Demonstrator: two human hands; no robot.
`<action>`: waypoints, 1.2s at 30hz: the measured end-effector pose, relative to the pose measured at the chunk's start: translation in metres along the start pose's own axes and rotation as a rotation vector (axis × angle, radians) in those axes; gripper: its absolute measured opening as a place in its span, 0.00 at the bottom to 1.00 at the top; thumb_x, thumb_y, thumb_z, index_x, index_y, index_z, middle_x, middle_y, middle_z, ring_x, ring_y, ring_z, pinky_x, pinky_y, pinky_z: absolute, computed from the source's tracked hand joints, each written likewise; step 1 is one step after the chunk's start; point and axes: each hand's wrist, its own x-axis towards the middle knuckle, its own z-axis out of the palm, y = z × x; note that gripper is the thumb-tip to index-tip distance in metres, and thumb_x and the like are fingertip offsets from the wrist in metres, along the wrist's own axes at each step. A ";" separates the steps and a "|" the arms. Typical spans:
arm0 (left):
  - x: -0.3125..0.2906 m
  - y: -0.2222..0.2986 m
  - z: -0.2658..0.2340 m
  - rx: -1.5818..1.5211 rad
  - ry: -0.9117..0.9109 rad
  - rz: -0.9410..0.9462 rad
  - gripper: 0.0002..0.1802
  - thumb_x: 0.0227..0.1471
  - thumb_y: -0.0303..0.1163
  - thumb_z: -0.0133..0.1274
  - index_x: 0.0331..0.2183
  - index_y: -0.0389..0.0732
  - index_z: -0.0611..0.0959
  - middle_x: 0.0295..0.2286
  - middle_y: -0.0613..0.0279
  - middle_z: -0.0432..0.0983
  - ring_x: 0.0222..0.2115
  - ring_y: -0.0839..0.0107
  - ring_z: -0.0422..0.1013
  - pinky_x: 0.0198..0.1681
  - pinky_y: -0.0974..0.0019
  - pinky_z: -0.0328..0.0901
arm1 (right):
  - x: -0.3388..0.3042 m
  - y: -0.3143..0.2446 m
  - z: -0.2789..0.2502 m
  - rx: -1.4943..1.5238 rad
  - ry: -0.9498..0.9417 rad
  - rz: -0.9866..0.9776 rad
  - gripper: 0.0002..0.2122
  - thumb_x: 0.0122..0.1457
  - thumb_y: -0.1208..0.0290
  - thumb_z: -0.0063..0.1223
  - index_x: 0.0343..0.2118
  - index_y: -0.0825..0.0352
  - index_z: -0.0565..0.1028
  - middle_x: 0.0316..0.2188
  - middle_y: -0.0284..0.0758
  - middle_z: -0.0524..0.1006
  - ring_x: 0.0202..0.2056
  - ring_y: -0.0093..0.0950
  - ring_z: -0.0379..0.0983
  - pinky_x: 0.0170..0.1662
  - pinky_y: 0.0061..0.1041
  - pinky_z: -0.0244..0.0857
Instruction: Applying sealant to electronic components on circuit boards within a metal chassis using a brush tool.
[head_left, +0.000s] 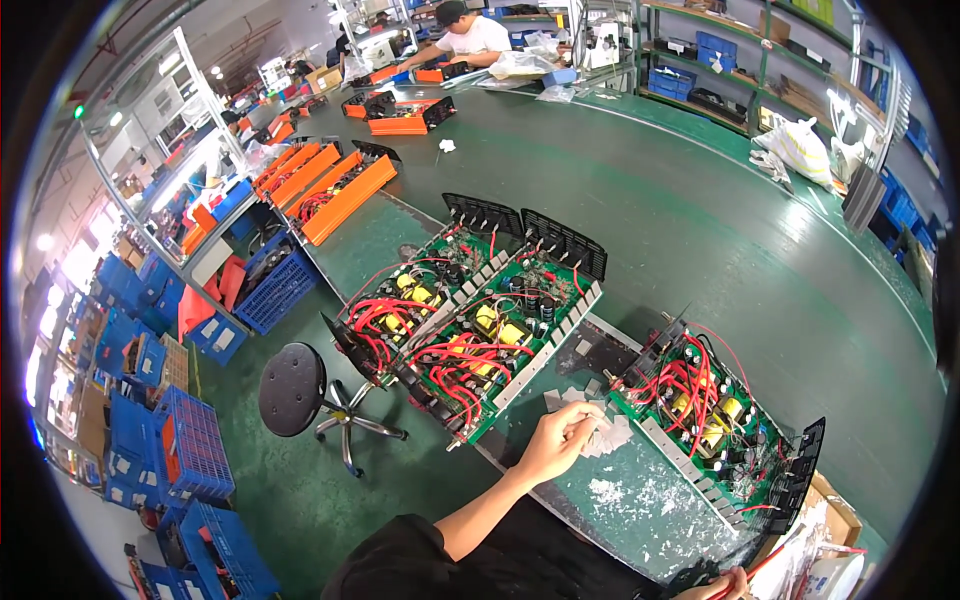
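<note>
Near: the right hand [722,585] is being partly cut off by the lower edge; a thin red item [766,561] is apparently being gripped in its curled fingers, kind not readable. On the worktop [575,495], white smears [630,500] are showing; dirt could be getting picked up by anything dropped there.

Centre: the left hand [560,440] is being held low, thumb and fingers nearly together, one of the thin grey pads [612,438] seemingly being pinched at the tips. The others are lying scattered and overlapping just beyond. Judged risks: two pads being lifted as one, owing to the overlap; a pad being creased by too tight a pinch.

Right: on a circuit board [715,425], looped red wires [697,385] are standing proud; if snagged by a passing hand, a joint could be getting pulled loose.

Farther: two more circuit boards [490,340] are lying side by side, near ends apparently projecting past the worktop's edge towards a stool [292,390]; by a knock there, they could be getting shifted or tipped.
</note>
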 end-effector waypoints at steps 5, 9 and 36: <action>0.001 0.001 0.003 -0.074 0.022 0.003 0.10 0.59 0.25 0.46 0.43 0.34 0.72 0.35 0.56 0.79 0.23 0.84 0.66 0.26 0.78 0.64 | -0.003 0.003 -0.001 0.001 -0.005 -0.001 0.09 0.58 0.73 0.44 0.33 0.74 0.74 0.29 0.39 0.73 0.31 0.30 0.68 0.38 0.28 0.63; 0.000 0.003 0.003 -0.040 0.027 -0.026 0.12 0.57 0.25 0.47 0.44 0.33 0.73 0.36 0.55 0.79 0.24 0.83 0.68 0.27 0.78 0.64 | -0.001 0.001 0.000 0.003 -0.008 -0.004 0.09 0.58 0.73 0.44 0.33 0.74 0.74 0.29 0.39 0.73 0.31 0.30 0.68 0.38 0.27 0.63; 0.000 -0.003 0.004 -0.002 0.003 -0.010 0.10 0.57 0.28 0.50 0.38 0.32 0.78 0.24 0.66 0.76 0.21 0.84 0.66 0.24 0.76 0.64 | -0.002 -0.003 -0.003 0.228 -0.172 0.014 0.08 0.57 0.75 0.43 0.34 0.73 0.73 0.30 0.38 0.73 0.32 0.29 0.67 0.38 0.26 0.62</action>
